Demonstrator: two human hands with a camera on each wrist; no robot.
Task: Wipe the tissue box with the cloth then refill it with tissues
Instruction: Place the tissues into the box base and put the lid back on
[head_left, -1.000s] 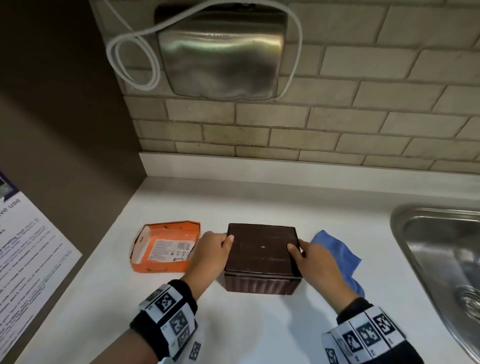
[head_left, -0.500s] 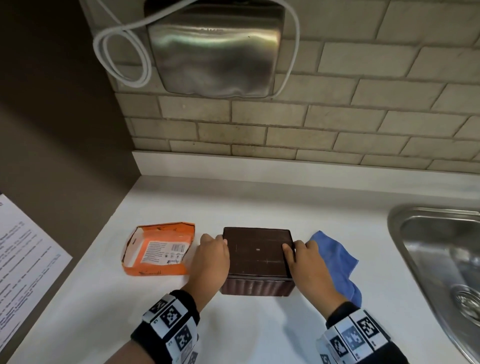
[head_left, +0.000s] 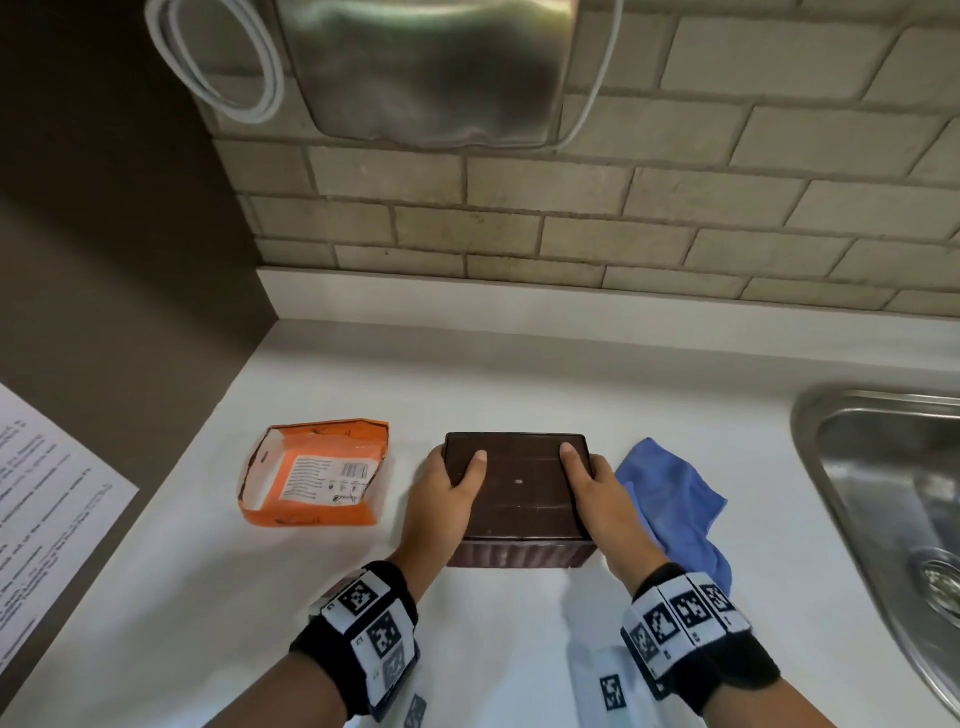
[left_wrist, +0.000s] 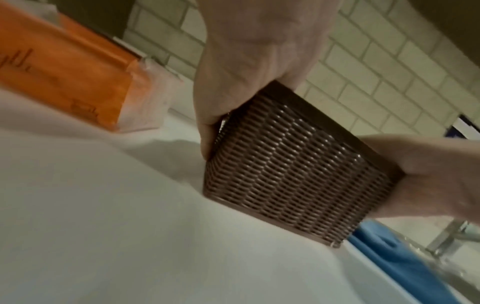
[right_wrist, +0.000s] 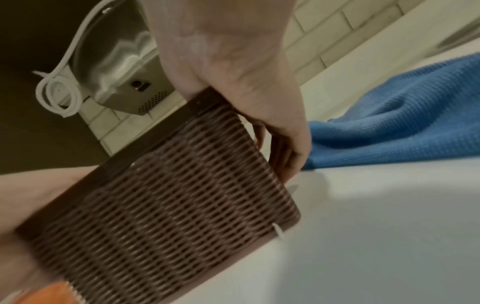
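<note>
I saw the brown woven tissue box (head_left: 517, 488) gripped between both hands: left hand (head_left: 441, 499) clasping its left side, right hand (head_left: 602, 499) its right, thumbs on top. Blue cloth (head_left: 675, 506) lay just right of my right hand.

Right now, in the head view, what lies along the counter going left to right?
Paper sheet → orange tissue pack → left hand → brown tissue box → right hand → blue cloth → sink. Both hands grip the box's sides.
</note>
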